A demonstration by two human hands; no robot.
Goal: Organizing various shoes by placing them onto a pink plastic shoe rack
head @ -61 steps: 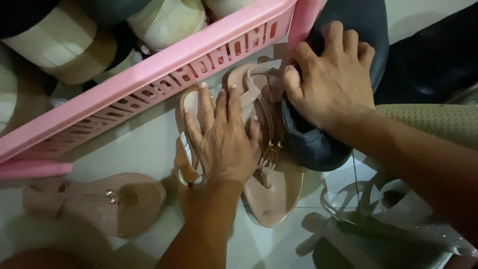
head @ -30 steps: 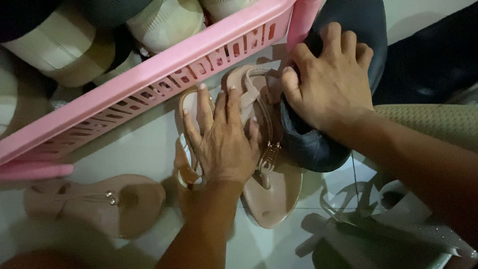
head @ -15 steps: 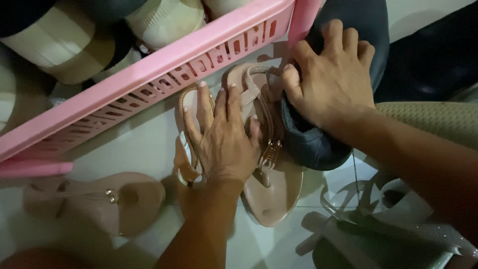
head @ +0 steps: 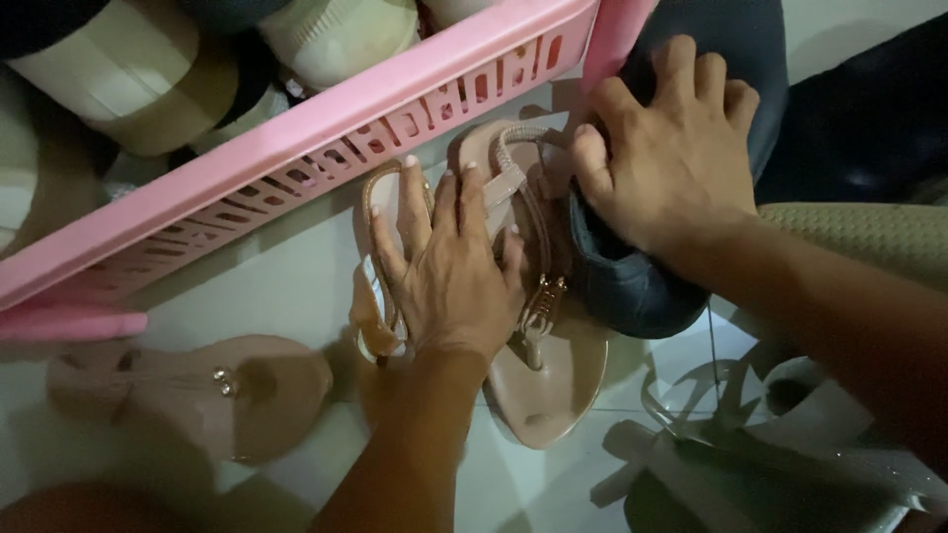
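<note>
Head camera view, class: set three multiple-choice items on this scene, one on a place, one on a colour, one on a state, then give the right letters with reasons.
1. Where does the lone tan sandal lie?
A. on the floor, apart from both hands
B. inside the basket
C. under the right hand

2. What colour is the slotted basket?
A. green
B. pink
C. white

3. How is the left hand placed?
A. closed in a fist in the air
B. pinching a strap and lifting it
C. spread flat, fingers down on the pair of tan sandals

Answers:
1 A: it sits alone at lower left, with no hand near it.
2 B: its rim and slotted wall are pink.
3 C: its fingers lie splayed across the sandals, while the right hand grips the dark blue shoe beside them.
</note>
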